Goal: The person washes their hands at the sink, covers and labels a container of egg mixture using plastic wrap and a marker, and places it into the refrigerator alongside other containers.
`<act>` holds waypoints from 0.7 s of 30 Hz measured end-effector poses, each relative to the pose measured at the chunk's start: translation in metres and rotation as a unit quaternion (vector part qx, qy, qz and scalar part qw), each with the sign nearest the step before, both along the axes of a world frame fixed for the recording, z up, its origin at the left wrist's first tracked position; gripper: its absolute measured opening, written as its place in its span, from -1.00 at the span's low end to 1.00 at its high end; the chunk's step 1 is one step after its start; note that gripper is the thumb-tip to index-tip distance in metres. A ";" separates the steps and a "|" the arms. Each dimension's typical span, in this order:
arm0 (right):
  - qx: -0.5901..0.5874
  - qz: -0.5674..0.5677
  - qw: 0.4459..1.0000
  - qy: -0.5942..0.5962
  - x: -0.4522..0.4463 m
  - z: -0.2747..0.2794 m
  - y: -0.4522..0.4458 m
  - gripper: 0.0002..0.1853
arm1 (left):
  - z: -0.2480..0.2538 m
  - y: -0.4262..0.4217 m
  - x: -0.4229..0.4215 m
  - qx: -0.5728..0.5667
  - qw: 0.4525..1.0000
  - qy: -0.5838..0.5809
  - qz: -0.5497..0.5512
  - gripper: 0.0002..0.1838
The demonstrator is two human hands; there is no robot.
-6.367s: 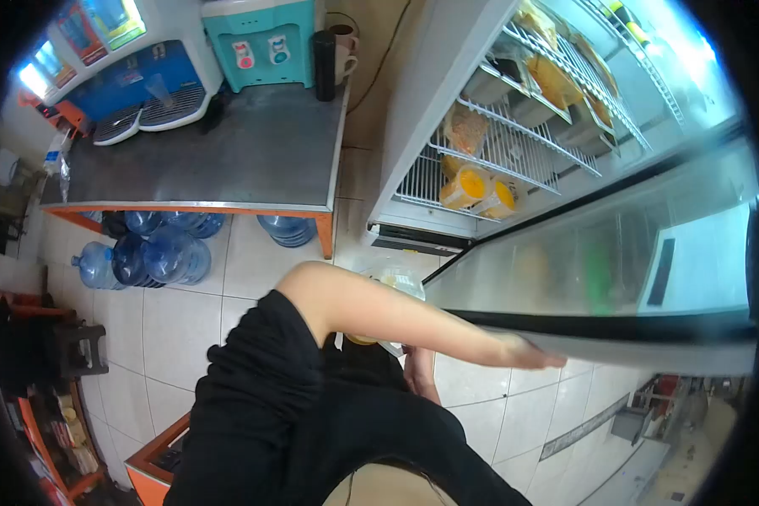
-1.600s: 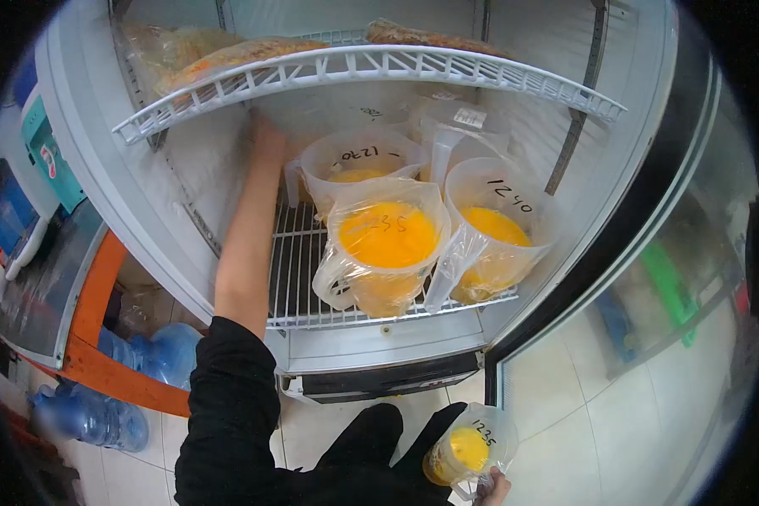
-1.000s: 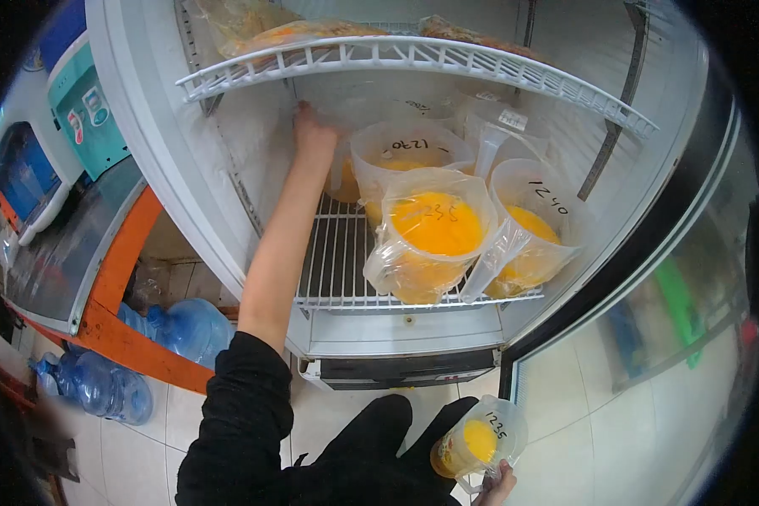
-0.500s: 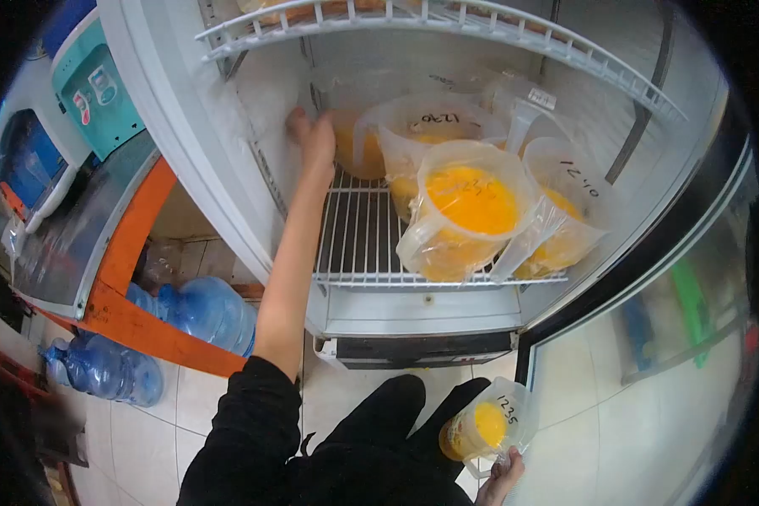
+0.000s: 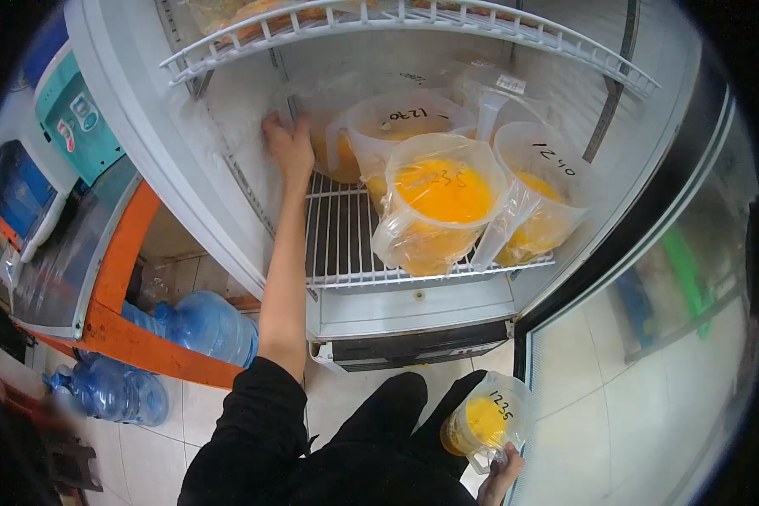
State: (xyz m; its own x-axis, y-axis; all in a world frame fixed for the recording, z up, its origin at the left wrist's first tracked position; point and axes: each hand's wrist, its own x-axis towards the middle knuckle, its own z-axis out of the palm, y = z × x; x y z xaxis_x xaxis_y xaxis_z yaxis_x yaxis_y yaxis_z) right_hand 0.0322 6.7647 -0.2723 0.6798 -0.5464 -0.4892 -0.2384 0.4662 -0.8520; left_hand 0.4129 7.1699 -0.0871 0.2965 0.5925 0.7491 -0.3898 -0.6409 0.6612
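Deep in the fridge at the left, my left hand (image 5: 290, 150) is beside the rearmost jug (image 5: 331, 152) of orange liquid; its visible fingers are apart, and I cannot tell whether they touch the jug. Low in front of my legs, my right hand (image 5: 503, 474) is closed on the handle of a clear plastic measuring jug (image 5: 513, 415) marked 1235, with yellow-orange liquid in it. On the wire shelf stand a film-covered jug (image 5: 434, 190) marked 1235, another jug (image 5: 557, 164) marked 1240, and one behind (image 5: 371, 118) marked 1270.
An upper wire shelf (image 5: 413, 18) with bagged items runs above the jugs. The glass fridge door (image 5: 641, 337) hangs open at the right. To the left are an orange frame (image 5: 156, 358) and big blue water bottles (image 5: 207, 325) on the tiled floor.
The view has shifted slightly, so the fridge contents appear a little further left. My left hand stays by the rear jug, and my right hand keeps its hold on the measuring jug.
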 end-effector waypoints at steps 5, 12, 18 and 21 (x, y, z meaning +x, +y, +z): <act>-0.007 -0.002 1.000 -0.027 0.001 -0.004 0.006 -0.70 | 0.009 -0.017 -0.027 0.057 0.995 0.075 0.019 -0.31; -0.002 0.031 0.999 -0.025 -0.012 -0.015 -0.004 -0.70 | 0.029 -0.036 -0.029 0.194 0.974 -0.120 0.003 -0.41; -0.003 -0.028 1.000 -0.010 -0.018 -0.017 -0.005 -0.72 | 0.037 -0.059 -0.063 0.164 0.986 0.028 0.005 -0.46; -0.009 -0.048 0.999 -0.006 -0.020 -0.011 -0.003 -0.72 | 0.035 -0.070 -0.079 0.148 0.989 0.013 0.020 -0.48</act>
State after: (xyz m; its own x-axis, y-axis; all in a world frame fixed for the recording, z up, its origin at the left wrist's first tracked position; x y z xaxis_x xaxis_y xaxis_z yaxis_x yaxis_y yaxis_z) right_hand 0.0120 6.7615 -0.2837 0.6289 -0.6188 -0.4707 -0.1827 0.4709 -0.8631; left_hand 0.3337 7.1000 -0.0520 0.2994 0.3600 0.8836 -0.3452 -0.8225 0.4521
